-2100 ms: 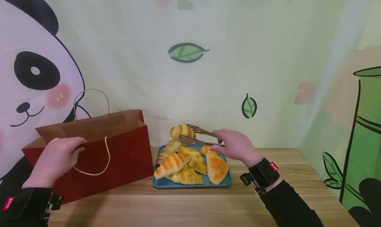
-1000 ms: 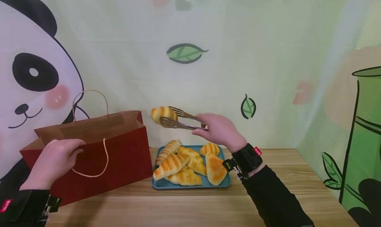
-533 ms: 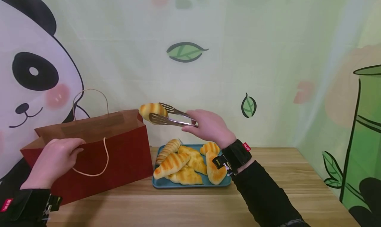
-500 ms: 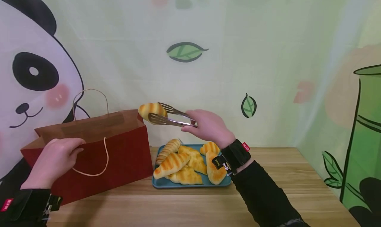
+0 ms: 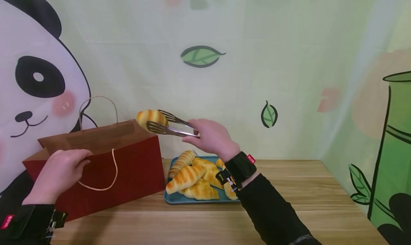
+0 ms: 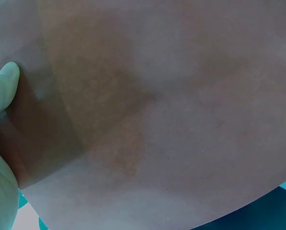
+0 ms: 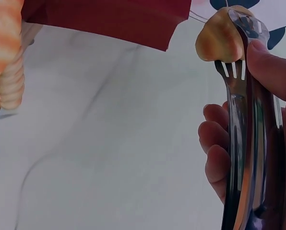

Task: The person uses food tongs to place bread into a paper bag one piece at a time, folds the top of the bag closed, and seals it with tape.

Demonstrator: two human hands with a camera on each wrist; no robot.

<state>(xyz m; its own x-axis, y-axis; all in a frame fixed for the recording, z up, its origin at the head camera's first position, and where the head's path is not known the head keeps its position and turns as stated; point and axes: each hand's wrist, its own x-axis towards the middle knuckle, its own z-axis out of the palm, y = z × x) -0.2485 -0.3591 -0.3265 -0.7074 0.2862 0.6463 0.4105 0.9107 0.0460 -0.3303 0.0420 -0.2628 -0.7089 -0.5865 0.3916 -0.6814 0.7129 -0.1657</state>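
Note:
My right hand (image 5: 210, 136) grips metal serving tongs (image 5: 171, 132) with slotted, fork-like ends. Between those ends sits a small striped bread roll (image 5: 148, 118), held in the air at the right end of the paper bag's top opening. In the right wrist view the bread roll (image 7: 222, 37) is pinched at the tips of the tongs (image 7: 238, 124). My left hand (image 5: 62, 172) pinches the near rim of the red paper bag (image 5: 128, 173), which stands open on the left. The left wrist view shows the thumb (image 6: 6, 86) against the bag's brown inside (image 6: 181, 120).
A blue tray (image 5: 199, 202) with several breads (image 5: 186, 177) lies right of the bag, partly behind my right wrist. Twisted cord handles (image 5: 116, 170) stick out from the bag. The wooden table (image 5: 289, 188) meets a printed cloth backdrop (image 5: 224, 88) behind.
My right hand has lifted the bread roll off the tray with the tongs and moved it left to the bag's right end. The left hand stays at the bag's rim.

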